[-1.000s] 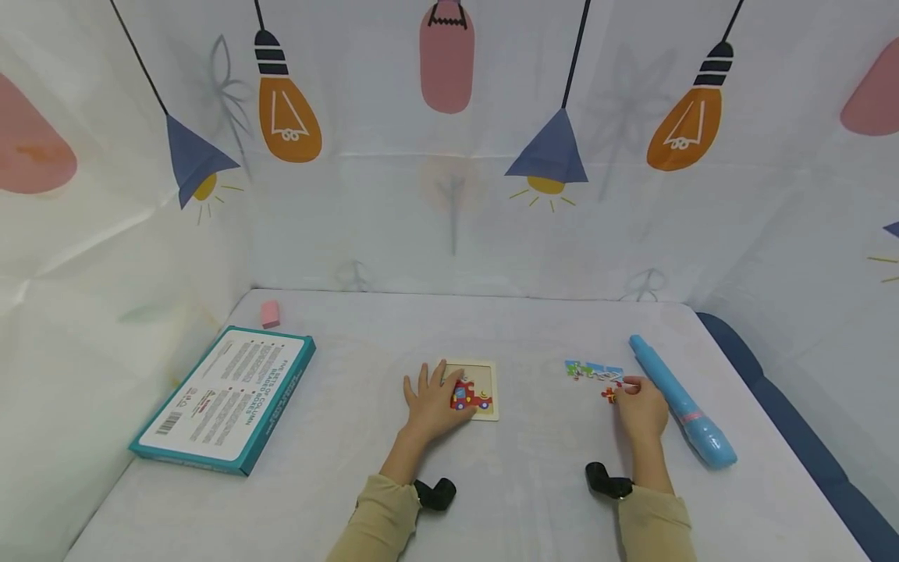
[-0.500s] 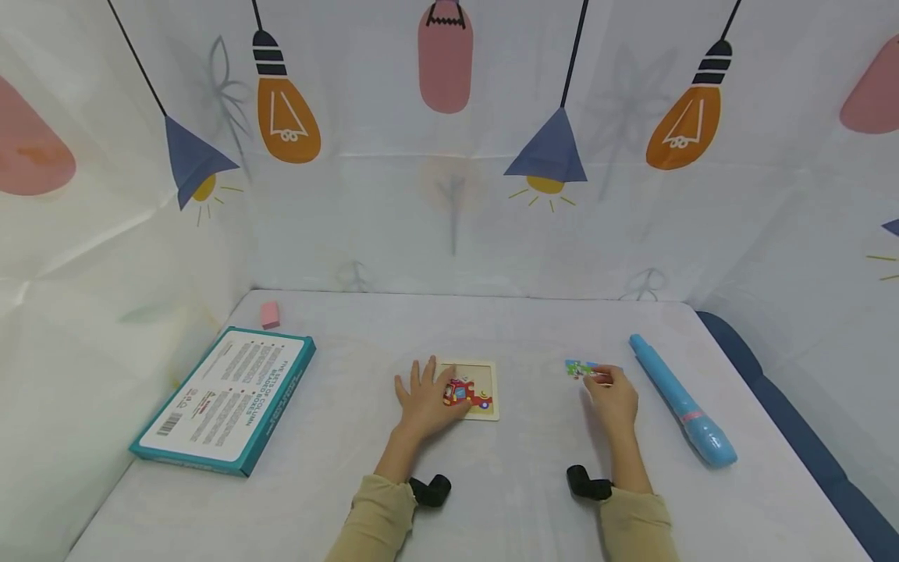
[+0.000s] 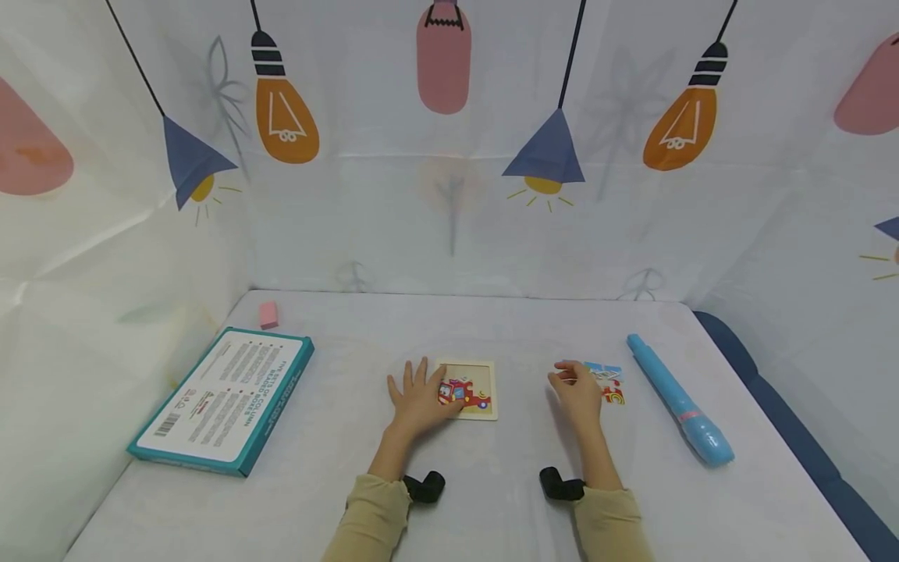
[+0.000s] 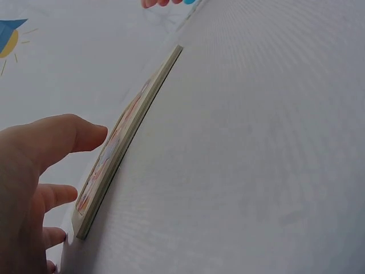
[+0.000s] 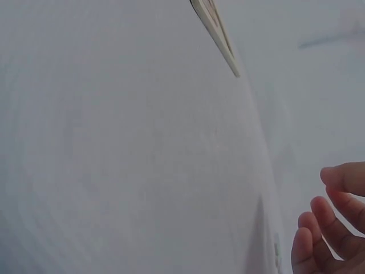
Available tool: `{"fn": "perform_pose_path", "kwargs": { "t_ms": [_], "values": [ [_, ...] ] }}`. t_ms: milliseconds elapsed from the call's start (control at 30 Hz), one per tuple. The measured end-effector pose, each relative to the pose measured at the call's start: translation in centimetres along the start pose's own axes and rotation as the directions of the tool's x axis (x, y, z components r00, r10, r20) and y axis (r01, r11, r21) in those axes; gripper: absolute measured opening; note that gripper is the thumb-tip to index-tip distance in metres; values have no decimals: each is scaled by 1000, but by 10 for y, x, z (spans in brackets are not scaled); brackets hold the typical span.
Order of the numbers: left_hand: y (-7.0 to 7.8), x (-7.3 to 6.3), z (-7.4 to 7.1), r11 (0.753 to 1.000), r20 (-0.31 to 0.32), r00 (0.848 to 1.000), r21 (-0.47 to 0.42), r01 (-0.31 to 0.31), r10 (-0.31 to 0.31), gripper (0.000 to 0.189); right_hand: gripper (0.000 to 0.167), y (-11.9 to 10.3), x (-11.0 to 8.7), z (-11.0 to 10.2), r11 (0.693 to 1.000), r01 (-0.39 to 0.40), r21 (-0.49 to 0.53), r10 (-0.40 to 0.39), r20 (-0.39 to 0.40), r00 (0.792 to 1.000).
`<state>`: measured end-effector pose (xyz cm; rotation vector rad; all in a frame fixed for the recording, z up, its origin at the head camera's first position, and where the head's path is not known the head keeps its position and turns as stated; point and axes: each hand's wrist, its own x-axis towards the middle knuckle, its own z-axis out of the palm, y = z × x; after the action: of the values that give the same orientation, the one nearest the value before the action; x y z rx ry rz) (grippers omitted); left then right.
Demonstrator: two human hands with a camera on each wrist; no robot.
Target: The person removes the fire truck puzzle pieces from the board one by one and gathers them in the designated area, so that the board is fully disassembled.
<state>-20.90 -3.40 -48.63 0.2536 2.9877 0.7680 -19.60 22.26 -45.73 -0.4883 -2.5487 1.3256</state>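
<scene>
My left hand (image 3: 414, 406) rests with spread fingers at the left side of a small wooden puzzle tray (image 3: 494, 390). Red vehicle puzzle pieces (image 3: 474, 398) lie in the tray's lower part. In the left wrist view, the thumb (image 4: 85, 137) is over the tray's near edge (image 4: 145, 105). My right hand (image 3: 581, 400) hovers with loosely bent fingers just left of loose, colourful puzzle pieces (image 3: 608, 373), partly covering them. Nothing shows between its fingertips in the right wrist view, where the tray (image 5: 219, 37) appears at the top.
A teal-edged box (image 3: 221, 398) lies at the left, with a pink block (image 3: 268, 314) behind it. On the right lies a light blue wand-shaped object (image 3: 677, 402). White cloth (image 3: 449, 484) covers the table.
My right hand has moved left across the loose pieces, uncovering those on their right side. My left hand has slid slightly left, showing more of the red vehicle in the tray.
</scene>
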Motion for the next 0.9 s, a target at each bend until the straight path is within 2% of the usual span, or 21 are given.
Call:
{"fn": "perform_pose_path", "kwargs": {
  "t_ms": [233,467,900],
  "values": [
    [-1,-1,0,1000,10,1000,6,11,-11,75,26,-7,-4,14,1000,-17,20,16,53,998],
    [-2,-2,1,1000,9,1000,1,11,-11,75,24,-12,-8,26,999,18,36,-20,55,998],
    [-1,0,1,1000,0,1000,2,5,-5,75,21,-24,-13,49,994,67,83,-76,119,990]
  ]
}}
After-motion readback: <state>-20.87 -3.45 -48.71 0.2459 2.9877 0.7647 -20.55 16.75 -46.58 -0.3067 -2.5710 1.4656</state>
